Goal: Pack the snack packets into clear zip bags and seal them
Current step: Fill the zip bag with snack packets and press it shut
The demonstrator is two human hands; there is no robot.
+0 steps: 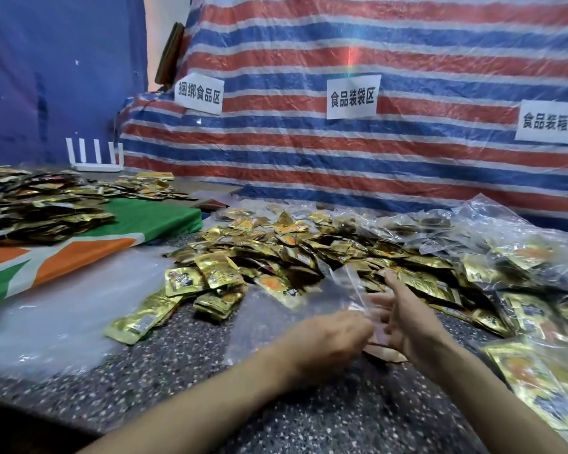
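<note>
Zip bag [295, 312] between left hand [328, 337] and right hand [407, 322] (motion-blurred)

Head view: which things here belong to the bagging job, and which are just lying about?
In the job: clear zip bag, pinched by the left hand, touched by the right hand; gold snack packets heaped behind; filled clear bags at right.
Lying about: white router; green and orange cloth; paper signs; striped tarp.

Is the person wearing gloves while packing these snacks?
No: the left hand and the right hand are both bare at the clear zip bag.
</note>
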